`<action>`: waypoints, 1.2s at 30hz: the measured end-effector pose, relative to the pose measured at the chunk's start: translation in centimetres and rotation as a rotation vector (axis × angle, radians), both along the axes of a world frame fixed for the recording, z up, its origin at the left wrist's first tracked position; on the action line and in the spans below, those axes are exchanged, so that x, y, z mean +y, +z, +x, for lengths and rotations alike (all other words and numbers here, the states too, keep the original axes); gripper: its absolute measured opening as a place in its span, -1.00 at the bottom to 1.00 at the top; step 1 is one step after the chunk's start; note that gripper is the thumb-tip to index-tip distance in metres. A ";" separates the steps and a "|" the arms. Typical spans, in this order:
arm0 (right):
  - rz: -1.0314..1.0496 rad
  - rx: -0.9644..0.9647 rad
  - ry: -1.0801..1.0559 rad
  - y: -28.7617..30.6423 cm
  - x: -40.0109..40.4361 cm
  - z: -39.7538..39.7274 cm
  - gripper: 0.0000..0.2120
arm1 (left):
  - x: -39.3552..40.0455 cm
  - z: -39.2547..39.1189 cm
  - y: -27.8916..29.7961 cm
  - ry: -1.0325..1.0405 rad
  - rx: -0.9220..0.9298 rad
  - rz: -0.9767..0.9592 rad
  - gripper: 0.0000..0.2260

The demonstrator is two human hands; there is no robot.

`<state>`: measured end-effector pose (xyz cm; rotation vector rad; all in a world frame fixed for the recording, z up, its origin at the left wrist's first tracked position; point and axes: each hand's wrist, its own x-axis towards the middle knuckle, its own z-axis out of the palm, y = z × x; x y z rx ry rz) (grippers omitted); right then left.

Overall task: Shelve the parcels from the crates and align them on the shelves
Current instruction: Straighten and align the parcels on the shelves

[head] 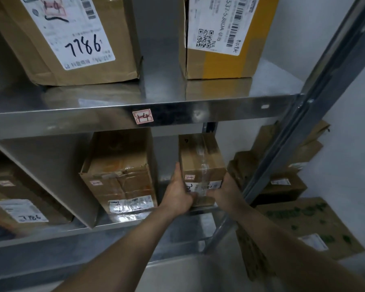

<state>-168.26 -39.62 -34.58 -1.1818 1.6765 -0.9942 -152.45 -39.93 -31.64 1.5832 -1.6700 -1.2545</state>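
Steel shelving fills the view: an upper shelf [114, 98] whose front lip bears a small pink-edged sticker [143, 116] marked "14", a lower shelf [122, 223] beneath it, and a slanted upright post [316, 98] at the right. On the upper shelf sits a large brown carton [57, 39] with a white label hand-marked "7786", and well apart to its right a yellow-and-brown carton [226, 36] with a barcode label. On the lower shelf, at far left, a blurred box [15, 199] shows a label also marked "7786"; beside it a flat grey panel [49, 178] leans at a slant, and next comes a worn, taped carton [120, 173] standing upright. Right of that, near the post, stands the small taped parcel [201, 165], at the front edge of the lower shelf. Both bare arms reach to it: the left hand [178, 190] presses flat against its left side, fingers [177, 171] together and pointing up, thumb on the front label; the right hand [223, 191] clamps the right side likewise. Beyond the post, more brown cartons [282, 182] are piled against the wall, with flattened cardboard [308, 224] in front.
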 end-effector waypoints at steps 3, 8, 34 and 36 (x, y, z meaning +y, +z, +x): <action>0.006 -0.001 -0.051 -1.1 -1.4 0.2 -0.42 | -0.8 -0.3 0.0 0.007 0.022 -0.013 -0.15; 0.011 0.003 -0.093 -1.2 -3.7 -0.2 -0.46 | -2.8 -1.1 -0.4 0.027 0.023 -0.006 -0.14; -0.061 0.144 -0.138 -0.7 -6.1 -1.1 -0.67 | -5.3 -2.4 -0.1 0.076 0.001 -0.045 -0.20; -0.100 0.150 -0.142 -0.5 -5.9 -1.0 -0.59 | -5.0 -2.0 0.0 0.080 -0.008 -0.032 -0.13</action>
